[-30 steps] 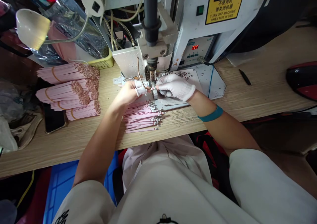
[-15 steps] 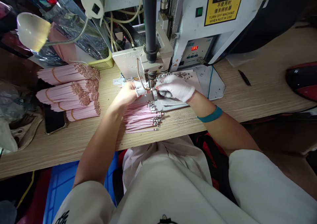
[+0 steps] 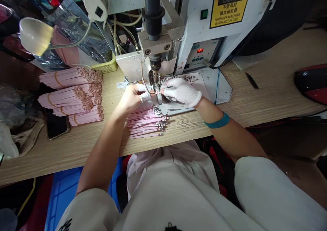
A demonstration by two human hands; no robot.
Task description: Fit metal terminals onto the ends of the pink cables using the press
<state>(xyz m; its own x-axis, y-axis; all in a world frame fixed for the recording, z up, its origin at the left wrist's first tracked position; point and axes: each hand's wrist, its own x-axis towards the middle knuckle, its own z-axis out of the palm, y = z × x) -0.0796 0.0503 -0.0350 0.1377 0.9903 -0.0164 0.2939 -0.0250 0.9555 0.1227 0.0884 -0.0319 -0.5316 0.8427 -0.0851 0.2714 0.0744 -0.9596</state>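
Note:
My left hand (image 3: 133, 97), with white cots on two fingertips, pinches the end of a pink strip under the tip of the machine's press head (image 3: 154, 75). My right hand (image 3: 182, 91), in a white glove, is closed in a pinch on a small metal piece at the same spot, just right of the tip. The two hands nearly touch over the small anvil block (image 3: 159, 98). Below my left hand lies a loose fan of pink strips (image 3: 146, 122) with metal ends pointing right.
Bundles of pink strips (image 3: 73, 94) tied with bands lie at the left beside a phone (image 3: 55, 124). A gooseneck lamp (image 3: 34, 35) hangs at upper left. The machine body bears a yellow caution label (image 3: 226, 6) and a red display (image 3: 199, 50). A black and red object (image 3: 312, 81) sits far right.
The press head dropped onto the work half a second ago and has risen again. Both hands have stayed at the anvil, shifting only slightly.

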